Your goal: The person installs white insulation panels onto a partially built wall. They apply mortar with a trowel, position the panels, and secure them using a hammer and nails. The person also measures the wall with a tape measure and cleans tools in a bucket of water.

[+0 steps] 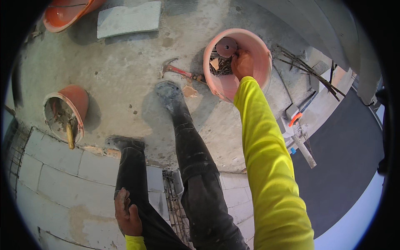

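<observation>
My right hand (243, 64) reaches down inside a pale red plastic bucket (260, 50), its fingers curled in. Whatever the fingertips hold, if anything, is hidden. Beside them lies a round brown disc (226, 47) with a small centre hole. Many nails (223, 68) cover part of the bucket's bottom, with a tan broken chip (214, 63) on top of them. My left hand (127, 214) is low in the view by my left leg, holding nothing, its fingers stretched and the thumb apart. A claw hammer (179, 70) with a red handle lies on the concrete left of the bucket.
A smaller bucket (79, 100) with a wooden-handled tool (70, 135) is tipped toward me at left. A white block (129, 19) and an orange tub (62, 18) lie far left. Steel rods (310, 71) and an orange-handled tool (296, 118) are at right, near an edge.
</observation>
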The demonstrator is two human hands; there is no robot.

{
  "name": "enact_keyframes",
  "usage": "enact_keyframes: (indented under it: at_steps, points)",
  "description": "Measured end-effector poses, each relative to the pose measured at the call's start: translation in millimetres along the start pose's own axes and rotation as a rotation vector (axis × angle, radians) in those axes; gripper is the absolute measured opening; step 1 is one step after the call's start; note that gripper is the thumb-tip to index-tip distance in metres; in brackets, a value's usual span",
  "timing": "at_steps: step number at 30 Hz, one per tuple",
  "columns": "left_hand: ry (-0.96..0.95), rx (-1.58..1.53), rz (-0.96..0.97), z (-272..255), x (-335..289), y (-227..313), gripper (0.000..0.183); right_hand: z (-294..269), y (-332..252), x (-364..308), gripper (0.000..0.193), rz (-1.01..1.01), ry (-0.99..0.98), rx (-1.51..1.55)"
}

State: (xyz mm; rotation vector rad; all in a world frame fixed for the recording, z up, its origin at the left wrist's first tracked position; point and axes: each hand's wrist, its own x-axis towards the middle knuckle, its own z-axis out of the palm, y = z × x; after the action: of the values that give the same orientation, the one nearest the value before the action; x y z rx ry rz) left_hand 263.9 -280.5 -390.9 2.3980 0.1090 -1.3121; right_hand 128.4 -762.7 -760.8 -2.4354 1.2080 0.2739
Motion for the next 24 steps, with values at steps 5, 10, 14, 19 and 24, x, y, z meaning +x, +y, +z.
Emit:
enact_keyframes:
  at_steps: [5,10,14,19,24]
  points:
    - [-0.067,-0.026,0.026,18.7,17.7,13.7,0.049,-10.6,-0.3,-6.0,0.02,0.147,-0.209,0.016]
    - [-0.11,-0.081,0.055,34.6,38.6,20.5,0.044,-23.8,2.4,-6.4,0.021,0.137,-0.35,-0.03]
    - [-0.15,-0.069,0.119,41.2,58.4,29.9,0.045,-43.7,-14.4,-28.8,0.02,0.085,-0.203,0.049]
    - [-0.083,0.153,0.49,59.7,99.4,91.0,0.048,-144.9,-91.1,-116.1,0.013,0.059,-0.04,0.387]
    - [-0.282,0.26,0.858,96.7,123.8,136.1,0.03,-200.6,-197.6,-190.2,0.011,-0.131,-0.68,0.848]
